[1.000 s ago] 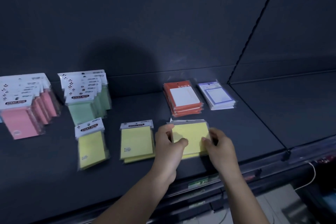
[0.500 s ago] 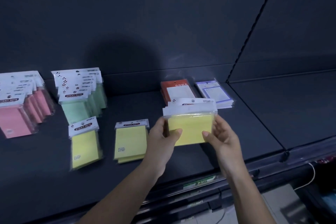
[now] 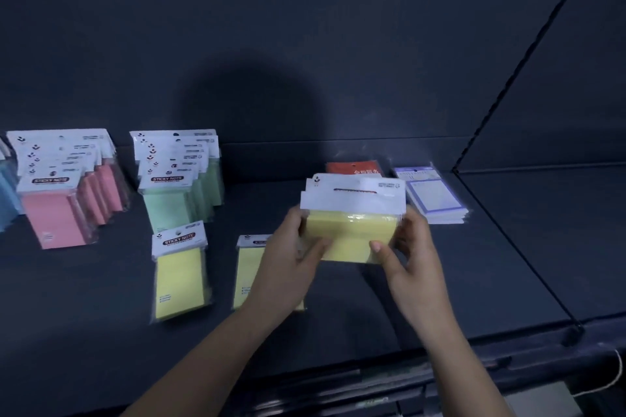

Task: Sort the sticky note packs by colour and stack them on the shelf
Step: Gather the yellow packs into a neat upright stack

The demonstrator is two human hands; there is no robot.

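Grip tight at either end, our left hand (image 3: 291,259) and right hand (image 3: 411,259) pinch the yellow packs (image 3: 352,235) over the shelf (image 3: 491,264); we should square edges before stacking.

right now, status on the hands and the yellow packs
Left hand and right hand both grip the yellow bundle by its sides. Bundle held above the shelf, headers up. Loose yellow pack flat, partly hidden by left wrist; orange stack behind.
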